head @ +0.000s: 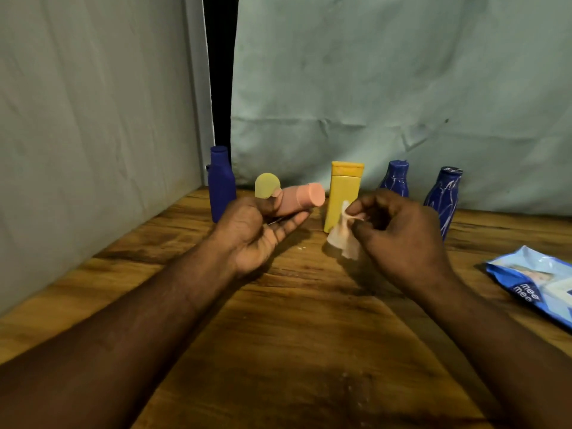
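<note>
Over wooden table (309, 335), left hand (257, 233) grips tilted pink bottle (301, 196), right hand (399, 233) pinches crumpled white wipe (343, 239).

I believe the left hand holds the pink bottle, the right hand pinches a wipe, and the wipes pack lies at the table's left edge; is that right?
Not quite: in the head view the wipes pack lies at the right edge of the table, not the left. The left hand does hold the pink bottle and the right hand does pinch a wipe.

The wipes packet (532, 280) runs off the right edge; the left hand (257, 230) partly hides the pink bottle (305, 196).
</note>
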